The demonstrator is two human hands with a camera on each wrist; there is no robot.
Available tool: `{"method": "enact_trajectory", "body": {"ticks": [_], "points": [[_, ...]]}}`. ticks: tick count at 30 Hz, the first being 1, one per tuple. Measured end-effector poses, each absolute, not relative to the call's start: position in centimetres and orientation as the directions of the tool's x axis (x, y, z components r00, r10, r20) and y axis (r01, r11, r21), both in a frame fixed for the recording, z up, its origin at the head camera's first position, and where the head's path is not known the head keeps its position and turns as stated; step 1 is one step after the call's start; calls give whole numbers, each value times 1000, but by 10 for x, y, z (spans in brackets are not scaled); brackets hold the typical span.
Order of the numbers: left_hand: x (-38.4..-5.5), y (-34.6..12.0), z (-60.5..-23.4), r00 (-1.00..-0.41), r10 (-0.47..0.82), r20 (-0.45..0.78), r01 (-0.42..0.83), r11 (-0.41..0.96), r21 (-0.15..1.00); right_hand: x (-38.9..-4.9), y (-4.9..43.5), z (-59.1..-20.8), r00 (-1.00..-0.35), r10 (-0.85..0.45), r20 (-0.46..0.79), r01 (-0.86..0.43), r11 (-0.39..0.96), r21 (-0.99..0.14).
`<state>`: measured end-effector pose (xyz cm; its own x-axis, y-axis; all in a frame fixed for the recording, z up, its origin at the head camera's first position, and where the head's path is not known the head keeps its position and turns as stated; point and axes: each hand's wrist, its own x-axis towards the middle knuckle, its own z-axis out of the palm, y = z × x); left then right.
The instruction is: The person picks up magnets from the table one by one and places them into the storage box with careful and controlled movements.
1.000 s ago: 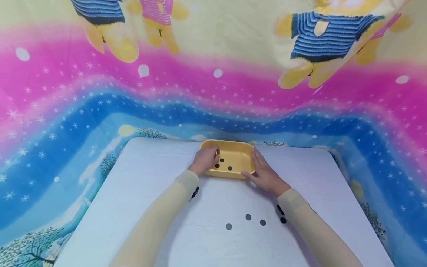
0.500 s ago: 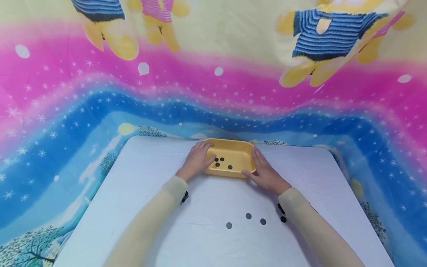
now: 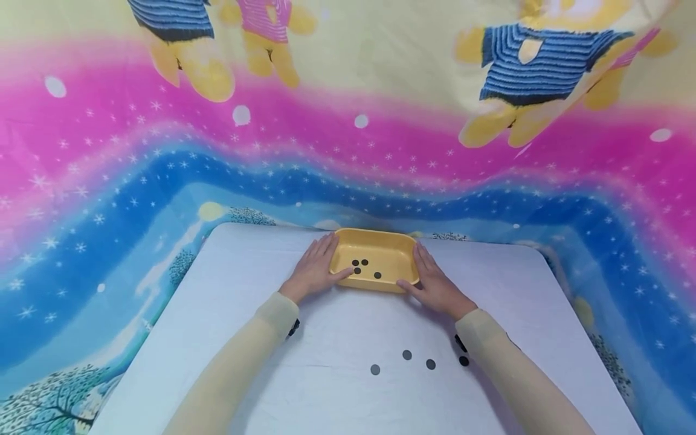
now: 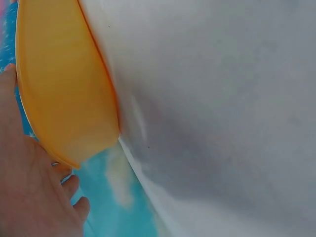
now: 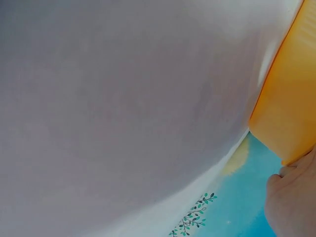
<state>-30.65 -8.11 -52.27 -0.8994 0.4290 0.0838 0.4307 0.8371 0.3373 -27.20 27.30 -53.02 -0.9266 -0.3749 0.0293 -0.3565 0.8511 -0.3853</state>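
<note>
A yellow oblong plastic container (image 3: 391,251) stands near the far edge of the white-covered table. Several small dark round discs (image 3: 377,275) lie on its floor, most of them toward the left. My left hand (image 3: 312,269) rests along its left end, fingers straight, thumb over the near rim. Against the right end lies my right hand (image 3: 437,291), its fingers straight too and its thumb at the near right corner. The left wrist view has the container's outer wall (image 4: 69,74) beside the fingers. In the right wrist view, part of the right hand (image 5: 294,197) touches the container's corner.
On the white table (image 3: 326,399), nearer to me, lie three grey discs, one being the middle disc (image 3: 407,355). A black disc (image 3: 464,361) lies beside my right forearm. A printed cloth (image 3: 348,169) hangs behind the table and around its sides.
My left hand has come out of the container and moved left, its fingers straightening along the outer left end. Several discs now show inside. The right hand stays at the right end.
</note>
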Motion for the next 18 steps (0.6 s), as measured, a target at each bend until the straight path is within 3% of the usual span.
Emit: {"method": "enact_trajectory", "body": {"ticks": [18], "points": [[-304,-76,-517,-905,425,-23,393,855,339,-273,275,-531,-928,-373,23,-353,854,-383]]}}
